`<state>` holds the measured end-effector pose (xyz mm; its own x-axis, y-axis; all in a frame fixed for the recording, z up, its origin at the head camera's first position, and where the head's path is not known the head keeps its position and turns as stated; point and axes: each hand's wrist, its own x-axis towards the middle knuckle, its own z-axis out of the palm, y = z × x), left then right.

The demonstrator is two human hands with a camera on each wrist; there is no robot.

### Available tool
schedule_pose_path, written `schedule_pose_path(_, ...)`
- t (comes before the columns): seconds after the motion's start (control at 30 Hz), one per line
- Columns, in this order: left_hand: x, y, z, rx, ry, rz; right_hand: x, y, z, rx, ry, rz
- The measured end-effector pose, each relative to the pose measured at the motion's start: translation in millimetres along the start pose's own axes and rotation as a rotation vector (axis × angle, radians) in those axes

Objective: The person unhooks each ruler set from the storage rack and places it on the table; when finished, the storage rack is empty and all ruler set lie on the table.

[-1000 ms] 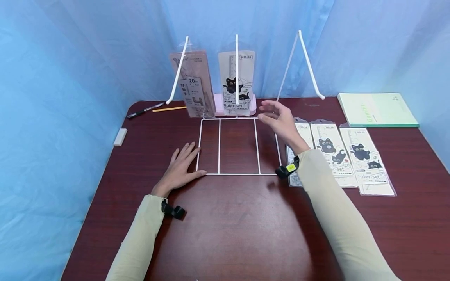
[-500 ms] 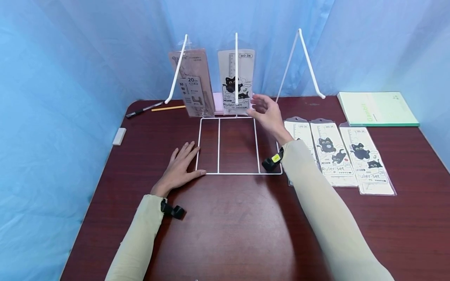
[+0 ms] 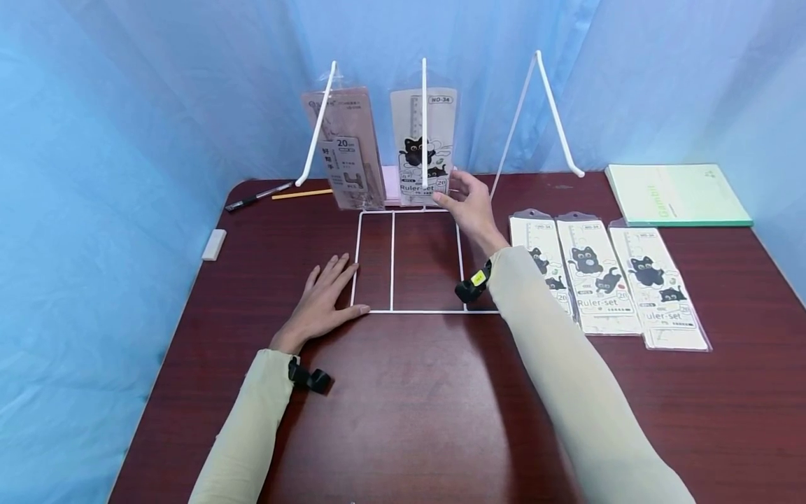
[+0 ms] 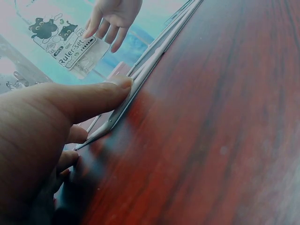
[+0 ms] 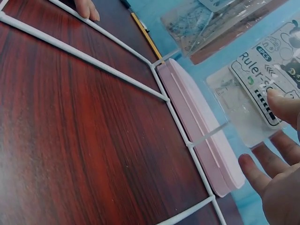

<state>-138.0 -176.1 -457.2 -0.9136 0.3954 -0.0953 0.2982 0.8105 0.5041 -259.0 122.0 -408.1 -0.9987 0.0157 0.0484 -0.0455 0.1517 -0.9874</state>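
My left hand (image 3: 321,297) lies spread at the left front corner of a white wire display rack (image 3: 428,312), its thumb on the front wire. Seen from the left wrist, that thumb (image 4: 101,96) presses on the wire. My right hand (image 3: 472,210) is at the lower right corner of a cat-print ruler set (image 3: 443,150) hanging from the rack's middle hook. The thumb overlaps its front; the other fingers, loosely spread, reach to its lower edge and partly behind it in the right wrist view. Pink-brown ruler packs (image 3: 346,150) hang on the left hook.
Three ruler-set packs lie in a row on the right, the middle one (image 3: 598,280) among them. A green notebook (image 3: 680,196) is behind them. A pink case (image 5: 201,131) sits behind the rack. A pen (image 3: 258,197), a yellow pencil (image 3: 302,194) and a white eraser (image 3: 214,245) lie left.
My right hand has moved left from beside the right hook to the hanging cat-print ruler set, and its thumb now overlaps the pack's front. My left hand has stayed in place.
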Motion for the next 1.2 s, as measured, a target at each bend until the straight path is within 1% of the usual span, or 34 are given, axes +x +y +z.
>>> schedule_pose_path(0.17, 0.2, 1.2, -0.6, -0.001, -0.002, -0.005, -2.7, -1, 5, -0.065, 0.052, -0.005)
schedule_pose_path(0.37, 0.5, 1.2, -0.6, 0.000, -0.002, -0.004, -7.2, -1, 8, -0.135, 0.084, -0.020)
schedule_pose_path(0.57, 0.9, 1.4, -0.9, 0.000, 0.000, -0.004, -13.9, 0, 8, -0.147, 0.091, -0.057)
schedule_pose_path(0.77, 0.3, 1.5, -1.3, -0.002, -0.004, -0.002, -21.1, -1, 7, -0.194, 0.110, -0.092)
schedule_pose_path(0.87, 0.1, 1.7, -1.6, -0.003, -0.007, -0.006, -24.6, -2, 7, -0.192, 0.116, -0.104)
schedule_pose_path(1.03, -0.2, 2.1, -2.1, -0.005, -0.007, -0.011, -30.0, -5, 7, -0.173, 0.113, -0.103)
schedule_pose_path(1.2, -0.9, 2.0, -1.6, -0.012, -0.009, -0.010, -35.7, -9, 7, -0.194, 0.113, -0.091)
